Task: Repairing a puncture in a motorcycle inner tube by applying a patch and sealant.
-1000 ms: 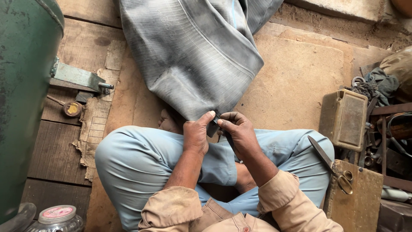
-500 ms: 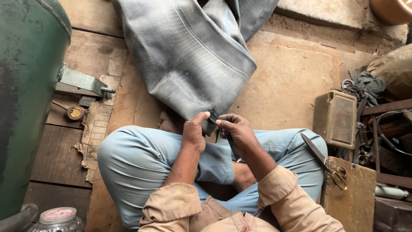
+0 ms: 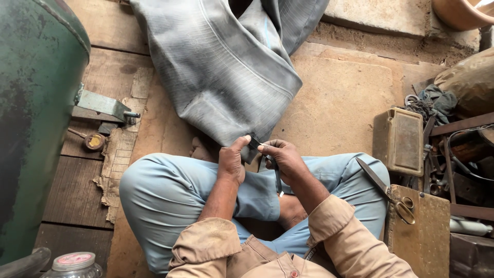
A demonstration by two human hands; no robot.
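1. floor (image 3: 339, 108): worn boards and flat brown sheets; a green tank (image 3: 31, 128) stands at the left edge.
2. person: seated cross-legged in light blue trousers (image 3: 170, 190), tan sleeves rolled at the forearms.
3. tube (image 3: 226, 72): large grey rubber inner tube, folded, lying on the floor ahead of the knees; its near edge reaches the hands.
4. left hand (image 3: 231, 162): fingers pressed together, pinching the tube edge, thumb on top.
5. right hand (image 3: 283, 157): fingers curled shut around a thin dark tool (image 3: 274, 170), tip at the tube edge.
6. scissors (image 3: 388, 190): on a box (image 3: 424, 226) by the right knee.
7. jar (image 3: 74, 263): bottom left corner.
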